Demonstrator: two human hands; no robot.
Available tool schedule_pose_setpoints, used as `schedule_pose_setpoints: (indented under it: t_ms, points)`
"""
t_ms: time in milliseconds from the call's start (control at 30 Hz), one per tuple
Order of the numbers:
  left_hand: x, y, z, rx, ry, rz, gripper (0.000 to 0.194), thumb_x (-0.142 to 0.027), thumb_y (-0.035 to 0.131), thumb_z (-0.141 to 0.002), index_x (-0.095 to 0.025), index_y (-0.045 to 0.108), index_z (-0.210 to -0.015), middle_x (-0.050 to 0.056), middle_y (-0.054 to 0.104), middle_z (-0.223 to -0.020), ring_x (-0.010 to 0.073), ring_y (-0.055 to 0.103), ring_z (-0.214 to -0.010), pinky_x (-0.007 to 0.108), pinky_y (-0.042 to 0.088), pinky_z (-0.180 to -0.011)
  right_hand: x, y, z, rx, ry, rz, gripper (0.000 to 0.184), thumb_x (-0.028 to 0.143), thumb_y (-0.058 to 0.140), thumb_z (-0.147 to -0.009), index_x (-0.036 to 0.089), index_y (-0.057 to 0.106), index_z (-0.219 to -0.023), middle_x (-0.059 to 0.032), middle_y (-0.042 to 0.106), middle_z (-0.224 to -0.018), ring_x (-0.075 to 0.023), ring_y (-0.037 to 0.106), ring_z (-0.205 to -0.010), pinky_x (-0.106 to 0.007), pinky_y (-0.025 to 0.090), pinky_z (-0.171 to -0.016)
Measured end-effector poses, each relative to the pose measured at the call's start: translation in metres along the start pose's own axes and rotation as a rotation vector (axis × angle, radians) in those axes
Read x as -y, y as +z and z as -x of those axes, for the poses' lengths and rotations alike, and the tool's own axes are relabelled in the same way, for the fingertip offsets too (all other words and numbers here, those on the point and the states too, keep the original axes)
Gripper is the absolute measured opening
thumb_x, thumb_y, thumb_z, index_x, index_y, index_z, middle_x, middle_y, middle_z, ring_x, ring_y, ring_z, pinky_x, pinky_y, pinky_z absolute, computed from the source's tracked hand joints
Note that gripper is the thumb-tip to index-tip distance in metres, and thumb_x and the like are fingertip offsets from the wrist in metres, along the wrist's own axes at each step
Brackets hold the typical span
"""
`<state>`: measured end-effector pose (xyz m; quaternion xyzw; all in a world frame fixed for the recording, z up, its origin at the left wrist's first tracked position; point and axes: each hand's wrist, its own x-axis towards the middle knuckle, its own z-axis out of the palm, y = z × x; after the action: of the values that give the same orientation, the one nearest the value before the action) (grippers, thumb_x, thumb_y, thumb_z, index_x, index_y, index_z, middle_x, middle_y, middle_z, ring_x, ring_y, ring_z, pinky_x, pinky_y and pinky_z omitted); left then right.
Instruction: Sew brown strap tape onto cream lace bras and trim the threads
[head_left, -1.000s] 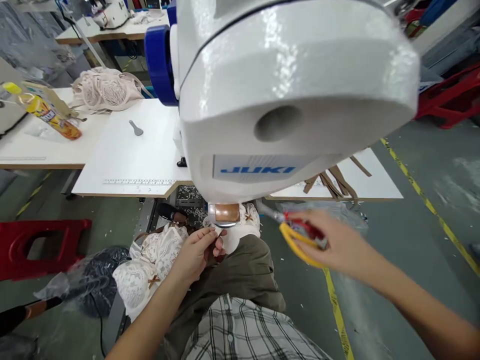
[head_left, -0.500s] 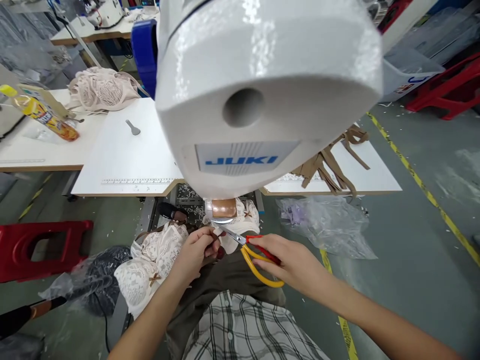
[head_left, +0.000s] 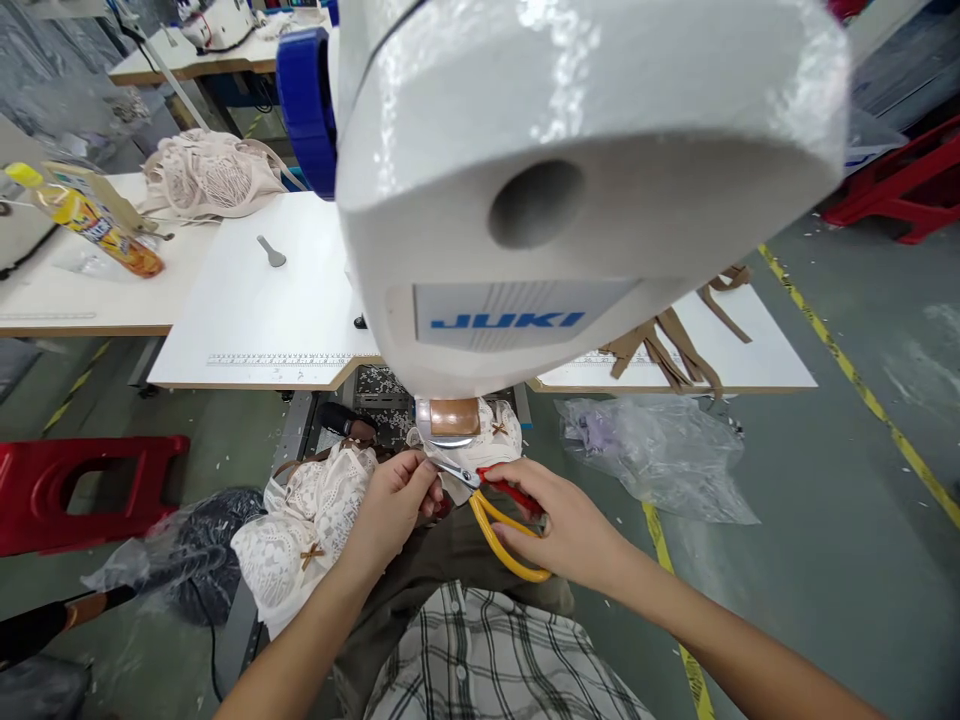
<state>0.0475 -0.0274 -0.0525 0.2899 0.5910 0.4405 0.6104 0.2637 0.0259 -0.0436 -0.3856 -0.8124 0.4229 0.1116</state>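
Note:
My right hand (head_left: 555,515) is closed around the scissors (head_left: 499,538), which have a yellow and a red handle loop. Their blades point left and end at the fingertips of my left hand (head_left: 394,500). Thumb and forefinger of that hand are pinched together beside the blade tips; a bit of white material shows near them, but what they grip is mostly covered. Just beyond, a white lace bra (head_left: 501,430) with a small brown bow lies at the sewing machine's work point. More white lace bras (head_left: 311,515) are heaped left of my left forearm.
The white JUKI sewing machine head (head_left: 517,270) overhangs my hands. Brown strips (head_left: 679,355) hang over the right table edge. Plastic bags (head_left: 660,455) sit below it. On the left are a drink bottle (head_left: 105,232), beige garments (head_left: 214,175) and a red stool (head_left: 90,490).
The scissors have shifted slightly left and down, bringing the blade tips against my left fingertips. The white piece at those fingers shows less. The view has also shifted slightly.

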Motion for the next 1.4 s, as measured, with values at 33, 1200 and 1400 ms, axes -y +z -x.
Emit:
schedule_pose_setpoints:
  t_ms: [33,1200,1400]
  points:
    - [-0.001,0.0,0.0,-0.008,0.008,-0.024,0.036,-0.048,0.06,-0.087,-0.017,0.054,-0.07,-0.002,0.055,-0.061,0.0076,0.043,-0.049,0.021,0.032,-0.051,0.0,0.0,-0.002,0.006,0.007,-0.002,0.038,0.029,0.066,-0.081,0.025,0.06,-0.119,-0.006,0.067,-0.101,-0.0166,0.062,-0.067,-0.029,0.054,-0.058]
    - [0.039,0.01,0.013,0.05,0.161,-0.109,0.061,-0.059,0.056,-0.088,-0.02,0.048,-0.134,0.009,0.067,-0.097,0.0218,0.064,-0.087,0.037,0.05,-0.08,-0.022,-0.015,-0.04,-0.311,0.194,-0.404,0.026,0.044,0.058,-0.09,0.02,0.056,-0.081,0.0001,0.057,-0.065,-0.0132,0.052,-0.057,-0.023,0.038,-0.05]
    - [0.064,0.056,0.029,0.282,0.079,0.596,0.113,-0.096,0.037,-0.063,-0.025,0.031,-0.151,0.015,0.059,-0.128,0.0348,0.059,-0.114,0.05,0.046,-0.096,0.012,0.01,-0.023,0.001,0.38,-1.391,0.034,0.049,0.07,-0.08,0.018,0.055,-0.081,0.0019,0.058,-0.062,-0.0092,0.052,-0.05,-0.02,0.043,-0.049]
